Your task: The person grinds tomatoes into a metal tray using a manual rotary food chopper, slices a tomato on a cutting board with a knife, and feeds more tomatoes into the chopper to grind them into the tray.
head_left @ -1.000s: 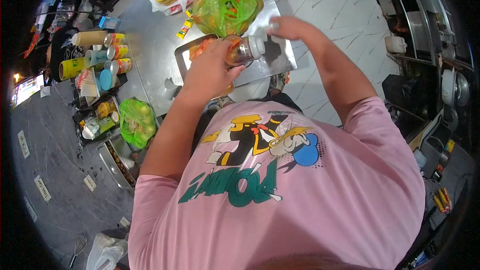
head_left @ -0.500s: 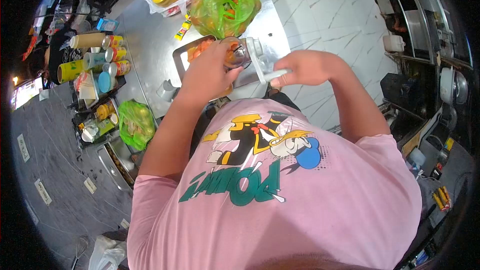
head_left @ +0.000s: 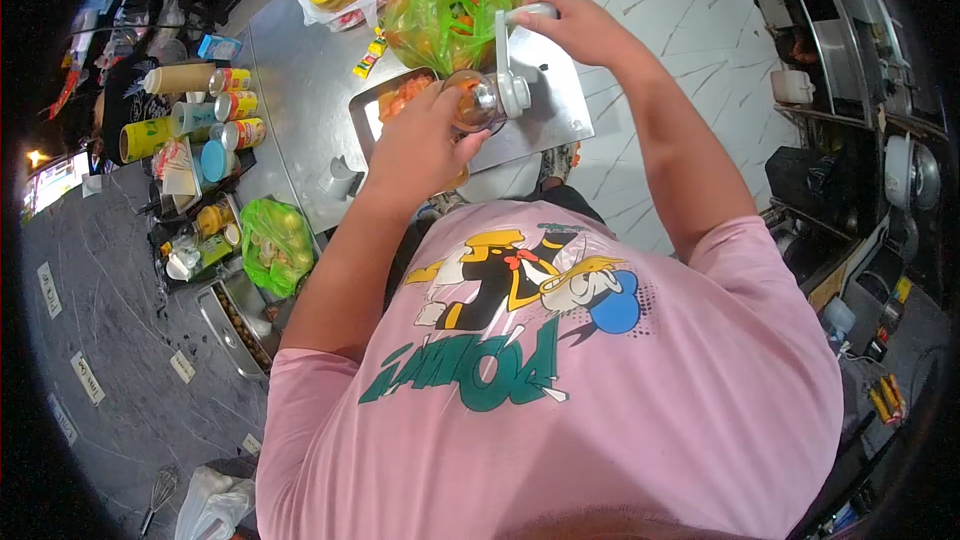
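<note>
In the head view, locate the drum (head_left: pixel 473 100) on the near side of the desk (head_left: pixel 300 70), just beside the tray (head_left: pixel 360 123) of orange-red pieces (head_left: pixel 405 93) and nearer to you than the green bag (head_left: pixel 415 25). Your left hand hides its lower part, so you cannot tell whether it touches the tray or what it stands on.

Left grip (head_left: pixel 420 145): closed over the drum from above. Right grip (head_left: pixel 575 25): fingers curled around the handle (head_left: pixel 537 11) of the crank (head_left: pixel 503 45).

Handling: expect the clear-walled drum to be light, rigid and smooth. Treat it as slippery if wet, and as liable to crack if dropped. The crank appears stiff; side load on it would tend to tip or twist the drum. Hold the drum high on its body, close to the hub (head_left: pixel 514 93), and keep clear of the crank's sweep. Hold the crank by the handle only.

Change from half a second ago: the crank then pointed back toward your body, with your right hand low at the near edge of the desk. It now points away from you, and that hand is beside the green bag. Your left hand remains on the drum.
</note>
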Available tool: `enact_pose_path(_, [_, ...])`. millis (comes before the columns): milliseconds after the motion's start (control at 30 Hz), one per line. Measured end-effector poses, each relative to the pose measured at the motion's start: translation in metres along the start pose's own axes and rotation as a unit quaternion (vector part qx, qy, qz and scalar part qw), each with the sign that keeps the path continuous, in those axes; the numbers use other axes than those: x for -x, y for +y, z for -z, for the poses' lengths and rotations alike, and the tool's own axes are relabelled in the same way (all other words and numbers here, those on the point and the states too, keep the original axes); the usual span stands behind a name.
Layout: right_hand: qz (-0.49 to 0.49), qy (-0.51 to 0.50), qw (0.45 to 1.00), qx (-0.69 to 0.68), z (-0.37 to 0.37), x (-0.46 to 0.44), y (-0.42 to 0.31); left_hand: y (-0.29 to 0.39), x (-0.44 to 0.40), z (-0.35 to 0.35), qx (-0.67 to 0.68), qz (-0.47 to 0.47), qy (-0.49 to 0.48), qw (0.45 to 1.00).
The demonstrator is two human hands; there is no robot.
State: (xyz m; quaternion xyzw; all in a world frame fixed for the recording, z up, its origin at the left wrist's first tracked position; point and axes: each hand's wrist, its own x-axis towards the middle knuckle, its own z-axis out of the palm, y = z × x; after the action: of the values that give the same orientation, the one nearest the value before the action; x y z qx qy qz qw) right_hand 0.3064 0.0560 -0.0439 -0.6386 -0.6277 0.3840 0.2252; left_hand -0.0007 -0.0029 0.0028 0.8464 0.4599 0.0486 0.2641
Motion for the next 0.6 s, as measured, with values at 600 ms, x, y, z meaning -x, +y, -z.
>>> enact_pose_path(600, [0.102,-0.357,0.926,0.072,0.037,0.081,-0.052,0.0,0.0,0.001,0.085,0.085,0.005,0.993])
